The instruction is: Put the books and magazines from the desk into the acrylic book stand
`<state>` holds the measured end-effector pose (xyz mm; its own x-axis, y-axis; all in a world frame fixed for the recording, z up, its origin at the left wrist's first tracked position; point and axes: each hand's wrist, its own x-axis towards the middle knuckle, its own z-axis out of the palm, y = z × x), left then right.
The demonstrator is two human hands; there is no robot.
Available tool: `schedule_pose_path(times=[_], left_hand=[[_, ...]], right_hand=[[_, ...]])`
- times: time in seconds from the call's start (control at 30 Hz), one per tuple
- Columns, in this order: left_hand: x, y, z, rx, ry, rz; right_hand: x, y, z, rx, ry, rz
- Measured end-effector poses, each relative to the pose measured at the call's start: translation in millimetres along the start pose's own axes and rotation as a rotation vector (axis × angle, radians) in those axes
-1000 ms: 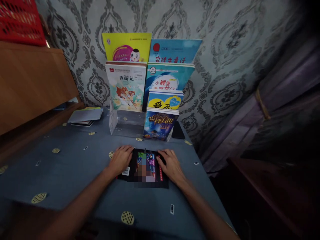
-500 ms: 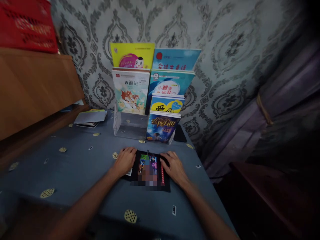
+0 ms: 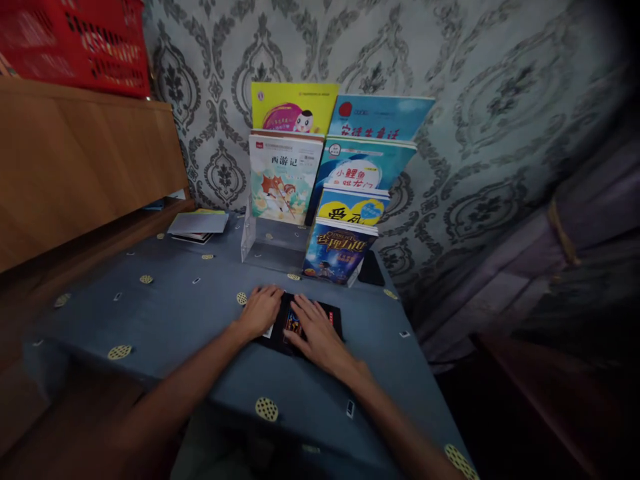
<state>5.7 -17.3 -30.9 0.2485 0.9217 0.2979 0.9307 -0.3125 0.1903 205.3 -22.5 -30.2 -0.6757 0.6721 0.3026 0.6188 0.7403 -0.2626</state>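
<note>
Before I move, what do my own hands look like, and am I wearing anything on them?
Your left hand and right hand are bare, five-fingered, without gloves. No sleeve, watch or bracelet shows. Rings are too small to tell.

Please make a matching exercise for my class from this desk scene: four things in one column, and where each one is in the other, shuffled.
Things
1. Red basket
2. Black book
3. Yellow book
4. Grey-topped stack

Places
A. Propped up at the back of the clear stand
B. Lying on the table, close to the cabinet
C. Under the left hand and the right hand
D. On top of the wooden cabinet

Right pairs: 1-D, 2-C, 3-A, 4-B
</note>
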Motion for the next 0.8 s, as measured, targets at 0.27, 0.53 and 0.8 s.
schedule_pose_path(times=[0.27, 0.53, 0.8], left_hand=[[-1.3, -6.9, 6.5, -0.069, 0.033, 0.024], [-24.3, -73.7, -9.2, -0.033, -0.013, -0.172], [-37.5, -88.6, -27.4, -0.059, 0.092, -0.188]], right_hand=[[-17.5, 10.9, 3.8, -0.019, -0.05, 0.101], [-25.6, 21.2, 3.6, -0.026, -0.01, 0.098], [-23.3, 23.1, 3.3, 0.031, 0.011, 0.105]])
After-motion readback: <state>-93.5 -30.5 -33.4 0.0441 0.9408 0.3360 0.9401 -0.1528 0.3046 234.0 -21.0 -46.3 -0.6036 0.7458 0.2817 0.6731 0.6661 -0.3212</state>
